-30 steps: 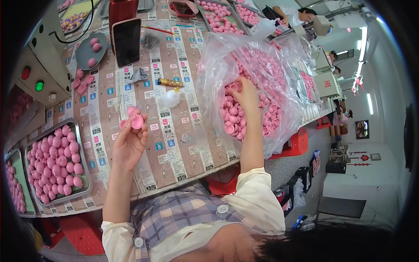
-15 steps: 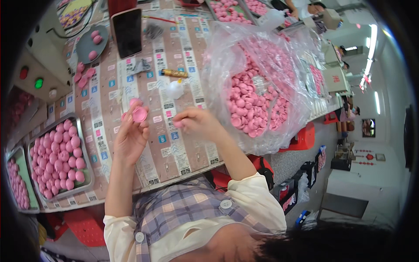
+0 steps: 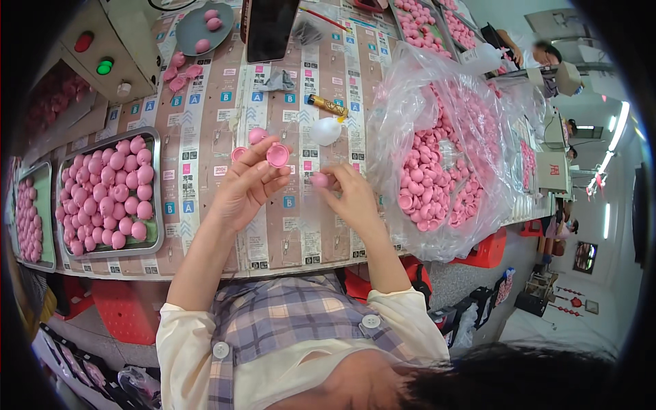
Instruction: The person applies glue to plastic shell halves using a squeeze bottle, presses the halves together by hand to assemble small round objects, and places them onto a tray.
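Note:
My left hand (image 3: pixel 251 188) is raised over the near part of the table, palm partly up. Its fingertips hold a hollow pink half-shell (image 3: pixel 278 155), the rimmed side facing up. Just beyond those fingers are a round pink piece (image 3: pixel 257 135) and another pink piece (image 3: pixel 239 153); whether the fingers touch them I cannot tell. To the right, my right hand (image 3: pixel 352 198) pinches a small rounded pink piece (image 3: pixel 319 180) between thumb and fingers, a short gap from the half-shell. Past the hands lie a small white bottle (image 3: pixel 326 131) with a yellow tip and a gold tube (image 3: pixel 328 105).
A metal tray (image 3: pixel 160 198) of pink balls stands left, with another tray (image 3: pixel 49 239) beside it. A clear plastic bag (image 3: pixel 488 212) of pink shells is at right. Farther back are a grey plate (image 3: pixel 188 42), a phone (image 3: pixel 272 31) and a control box (image 3: pixel 113 41) with buttons.
The whole view has shifted, so the table sits farther right and higher. My left hand has brought the half-shell a little closer to my right hand. Both hands keep their pink pieces.

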Demonstrator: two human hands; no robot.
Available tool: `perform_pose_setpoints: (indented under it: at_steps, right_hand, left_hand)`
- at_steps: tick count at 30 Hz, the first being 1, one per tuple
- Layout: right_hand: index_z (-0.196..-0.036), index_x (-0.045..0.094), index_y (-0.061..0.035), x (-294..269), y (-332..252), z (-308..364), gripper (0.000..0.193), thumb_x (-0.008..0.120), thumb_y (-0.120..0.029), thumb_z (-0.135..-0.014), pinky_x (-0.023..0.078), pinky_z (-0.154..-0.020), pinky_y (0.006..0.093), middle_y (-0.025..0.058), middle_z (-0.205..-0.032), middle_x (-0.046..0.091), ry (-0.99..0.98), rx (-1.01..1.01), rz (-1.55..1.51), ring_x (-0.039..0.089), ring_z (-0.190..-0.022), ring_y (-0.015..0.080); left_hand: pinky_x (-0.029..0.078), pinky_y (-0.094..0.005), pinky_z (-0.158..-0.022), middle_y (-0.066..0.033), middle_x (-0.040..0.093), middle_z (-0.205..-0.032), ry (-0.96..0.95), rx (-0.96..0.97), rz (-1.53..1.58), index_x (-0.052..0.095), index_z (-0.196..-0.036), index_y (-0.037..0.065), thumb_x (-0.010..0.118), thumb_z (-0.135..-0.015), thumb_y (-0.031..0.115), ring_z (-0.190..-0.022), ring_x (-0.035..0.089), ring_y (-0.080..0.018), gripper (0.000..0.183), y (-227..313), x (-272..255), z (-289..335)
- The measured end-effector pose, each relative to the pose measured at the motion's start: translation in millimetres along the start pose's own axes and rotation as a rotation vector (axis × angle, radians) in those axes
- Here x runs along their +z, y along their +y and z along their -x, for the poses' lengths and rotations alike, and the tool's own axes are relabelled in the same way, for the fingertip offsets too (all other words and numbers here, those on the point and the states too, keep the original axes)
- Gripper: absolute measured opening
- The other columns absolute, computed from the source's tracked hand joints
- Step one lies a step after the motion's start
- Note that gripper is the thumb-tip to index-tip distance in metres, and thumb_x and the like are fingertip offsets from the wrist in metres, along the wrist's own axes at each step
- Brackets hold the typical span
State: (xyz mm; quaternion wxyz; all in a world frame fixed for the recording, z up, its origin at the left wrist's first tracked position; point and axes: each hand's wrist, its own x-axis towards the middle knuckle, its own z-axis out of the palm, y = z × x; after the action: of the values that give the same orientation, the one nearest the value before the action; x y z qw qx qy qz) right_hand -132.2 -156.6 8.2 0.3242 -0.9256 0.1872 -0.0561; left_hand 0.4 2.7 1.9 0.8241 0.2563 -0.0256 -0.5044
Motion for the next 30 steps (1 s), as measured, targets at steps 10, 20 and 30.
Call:
perform_pose_setpoints:
  at_steps: [10,20,30]
  right_hand:
    - [-0.098,0.057,-0.0025,-8.7,-50.5,-11.6,0.033,0.063,-0.003,-0.066,0.042,-0.067,0.0245,0.0066,-0.086,0.056,0.178,-0.212,-0.436,0.052,-0.076,0.0142]
    - [-0.101,0.057,-0.0023,1.5,-48.4,-13.4,0.037,0.063,-0.001,-0.065,0.042,-0.070,0.0248,0.0073,-0.088,0.057,0.186,-0.247,-0.393,0.053,-0.079,0.0146]
    - [-0.100,0.058,-0.0022,6.5,-37.5,-9.1,0.031,0.063,-0.006,-0.070,0.043,-0.073,0.0260,0.0091,-0.090,0.060,0.089,-0.137,-0.613,0.057,-0.083,0.0150]
  left_hand:
    - [0.043,-0.0287,-0.083,-0.0044,0.051,-0.108,-0.055,0.129,-0.415,0.044,-0.116,0.005,0.055,-0.078,0.007,-0.095,0.052,-0.0139,0.039,-11.0,3.3,3.6]
    - [0.043,-0.0268,-0.083,-0.0044,0.049,-0.099,-0.078,0.366,-0.699,0.050,-0.107,0.002,0.056,-0.074,-0.001,-0.095,0.052,-0.0142,0.034,-10.1,6.1,6.3]
    - [0.043,-0.0245,-0.071,-0.0061,0.049,-0.096,-0.080,0.566,-1.015,0.055,-0.100,0.005,0.062,-0.067,0.001,-0.082,0.053,-0.0134,0.034,-11.8,-1.9,6.1]
